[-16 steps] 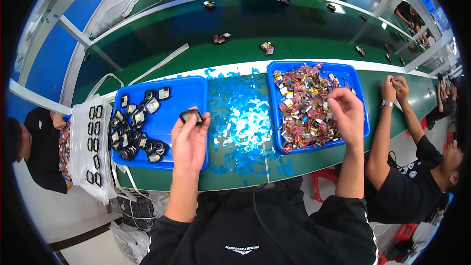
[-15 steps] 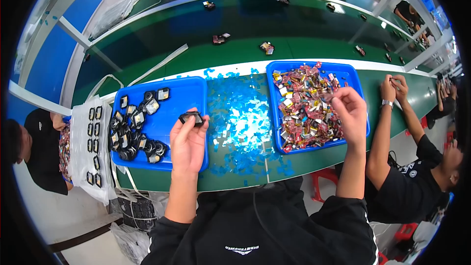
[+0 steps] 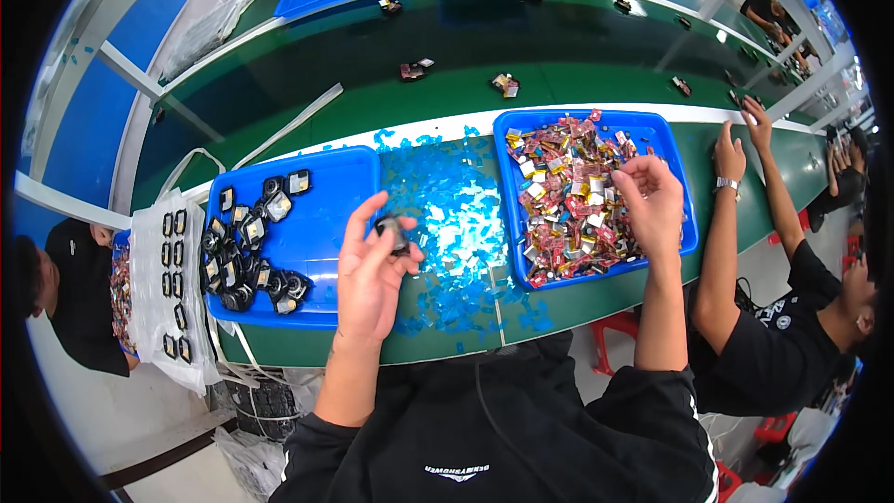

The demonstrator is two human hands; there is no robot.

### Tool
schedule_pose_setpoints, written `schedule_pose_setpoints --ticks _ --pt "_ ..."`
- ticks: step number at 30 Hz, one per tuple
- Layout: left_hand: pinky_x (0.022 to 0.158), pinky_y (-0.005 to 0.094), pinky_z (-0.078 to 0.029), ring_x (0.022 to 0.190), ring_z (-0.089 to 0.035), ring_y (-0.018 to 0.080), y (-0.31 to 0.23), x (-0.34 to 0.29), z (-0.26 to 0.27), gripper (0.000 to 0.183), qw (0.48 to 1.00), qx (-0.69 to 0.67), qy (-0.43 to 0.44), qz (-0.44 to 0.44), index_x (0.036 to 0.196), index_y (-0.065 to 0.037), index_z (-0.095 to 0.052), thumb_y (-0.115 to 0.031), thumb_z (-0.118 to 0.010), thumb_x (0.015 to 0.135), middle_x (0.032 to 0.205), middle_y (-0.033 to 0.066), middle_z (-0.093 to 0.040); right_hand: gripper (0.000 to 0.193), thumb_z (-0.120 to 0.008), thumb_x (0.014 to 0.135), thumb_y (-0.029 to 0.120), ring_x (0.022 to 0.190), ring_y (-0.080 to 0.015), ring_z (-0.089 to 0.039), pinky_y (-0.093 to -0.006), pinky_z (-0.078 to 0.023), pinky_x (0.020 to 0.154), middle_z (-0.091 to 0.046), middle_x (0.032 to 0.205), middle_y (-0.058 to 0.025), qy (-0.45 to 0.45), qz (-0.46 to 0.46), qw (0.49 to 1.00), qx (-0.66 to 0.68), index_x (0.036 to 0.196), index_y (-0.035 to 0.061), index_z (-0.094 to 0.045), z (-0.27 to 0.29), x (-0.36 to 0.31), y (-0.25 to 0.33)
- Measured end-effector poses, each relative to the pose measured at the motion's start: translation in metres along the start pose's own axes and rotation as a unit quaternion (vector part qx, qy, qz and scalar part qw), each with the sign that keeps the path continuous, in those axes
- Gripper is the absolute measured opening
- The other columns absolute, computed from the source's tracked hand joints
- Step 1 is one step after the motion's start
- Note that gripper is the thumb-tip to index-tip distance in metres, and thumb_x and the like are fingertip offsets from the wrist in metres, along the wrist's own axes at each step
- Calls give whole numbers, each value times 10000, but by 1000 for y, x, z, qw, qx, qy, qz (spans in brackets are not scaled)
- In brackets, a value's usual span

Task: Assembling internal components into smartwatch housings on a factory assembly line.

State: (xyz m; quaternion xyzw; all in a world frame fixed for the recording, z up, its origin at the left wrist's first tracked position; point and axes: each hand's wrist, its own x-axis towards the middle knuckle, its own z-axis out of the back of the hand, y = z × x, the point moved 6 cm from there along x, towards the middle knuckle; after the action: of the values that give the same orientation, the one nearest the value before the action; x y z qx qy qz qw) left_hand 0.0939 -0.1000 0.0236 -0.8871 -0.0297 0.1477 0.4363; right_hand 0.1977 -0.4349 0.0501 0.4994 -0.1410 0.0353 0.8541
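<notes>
My left hand (image 3: 365,281) is raised over the right edge of a blue tray (image 3: 345,265). Its fingers curl around a small black plastic housing (image 3: 395,235), partly hidden by them. Several similar black housings with pale square faces (image 3: 250,228) lie heaped in that tray's left half. Above a second blue tray (image 3: 506,214), my right hand (image 3: 655,205) has its thumb and fingertips drawn together; anything between them is too small to make out. This right-hand tray holds a heap of small red, white and yellow electronic parts (image 3: 568,196).
Small blue film pieces (image 3: 456,242) litter the green bench between the trays. At the left, a white packing tray (image 3: 154,289) carries rows of black housings. Beyond the white rail, parts (image 3: 506,85) lie on a green conveyor (image 3: 307,65). Co-workers sit on both sides; one's hands (image 3: 731,158) reach toward the belt.
My left hand has turned the black housing from flat to more upright. My right hand has shifted slightly left over the parts. The right co-worker's hands have separated, one reaching toward the conveyor.
</notes>
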Motion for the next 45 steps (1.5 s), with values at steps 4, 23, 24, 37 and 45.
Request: schedule_pose_setpoints --ticks 4,23,24,37,45 --pt "690 238 -428 819 -510 113 0 14 -22 268 953 261 117 -103 1199 -49 -619 -105 -557 945 1015 45 -548 68 -668 850 -9 681 -44 -529 -193 -435 627 -585 763 15 54 13 998 38 869 -5 -603 2 -2 34" --pt "574 229 -431 657 -533 100 5 15 -40 144 925 336 119 -132 886 -27 -729 -112 -757 774 910 80 -558 177 -657 751 -91 740 -310 -573 -386 -450 627 -574 809 -124 72 337 937 -62 859 24 -577 -94 -75 138" --pt "577 208 -432 674 -534 75 2 14 -31 144 930 330 98 -125 889 0 -725 -101 -756 790 909 63 -563 163 -644 766 -84 785 -309 -584 -384 -458 638 -575 826 -132 134 280 949 -46 871 19 -574 -99 -82 129" --pt "731 219 -469 862 -558 74 13 -1 -8 151 954 243 171 34 970 27 -696 -94 -661 885 955 51 -614 196 -613 863 -37 855 -130 -604 -235 -497 711 -619 1015 -91 318 61 916 237 1039 -4 -694 -144 -80 99" --pt "913 292 -496 1114 -598 184 13 -3 -6 482 992 37 93 -74 1441 10 -334 -20 -446 973 1313 163 -552 183 -699 798 -78 777 -87 -611 -206 -500 692 -649 888 -76 201 -38 937 285 972 -22 -678 -117 -88 92"
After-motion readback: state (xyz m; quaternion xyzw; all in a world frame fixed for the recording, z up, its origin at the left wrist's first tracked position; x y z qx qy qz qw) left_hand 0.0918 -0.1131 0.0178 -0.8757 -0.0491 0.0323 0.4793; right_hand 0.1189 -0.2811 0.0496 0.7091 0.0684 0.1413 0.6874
